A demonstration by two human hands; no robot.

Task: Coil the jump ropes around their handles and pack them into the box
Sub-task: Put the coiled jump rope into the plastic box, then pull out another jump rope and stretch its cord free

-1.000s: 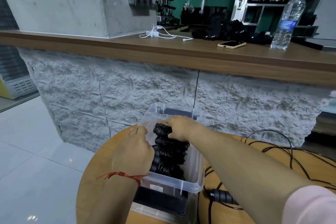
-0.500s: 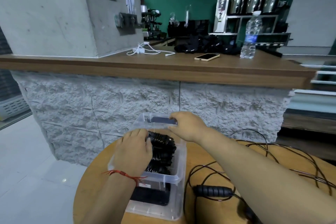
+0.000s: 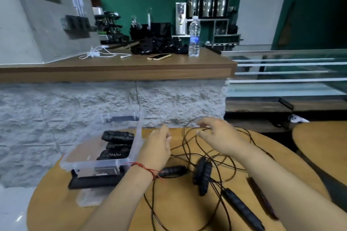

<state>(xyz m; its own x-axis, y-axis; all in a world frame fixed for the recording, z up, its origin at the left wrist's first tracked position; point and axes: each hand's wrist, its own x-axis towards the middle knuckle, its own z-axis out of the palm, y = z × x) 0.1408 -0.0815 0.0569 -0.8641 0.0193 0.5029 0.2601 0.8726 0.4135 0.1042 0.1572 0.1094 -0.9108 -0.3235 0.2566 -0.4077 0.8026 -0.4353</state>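
The round table (image 3: 52,212) stands close against a rough stone wall (image 3: 56,108), with a narrow gap to a second table (image 3: 323,146) on the right. The clear box (image 3: 93,165) sits near the left far edge, coiled jump ropes (image 3: 117,137) lying in its right half. The left hand (image 3: 157,148) hovers just beside the box, fingers relaxed and holding nothing. The right hand (image 3: 221,137) hangs over the loose jump ropes (image 3: 203,176), fingers spread and released (whether they touch a cord is too blurred to tell). Tangled cords loop across the table's middle and right. Above the wall, a wooden bar (image 3: 112,73) carries a phone (image 3: 159,56) and a water bottle (image 3: 194,37).
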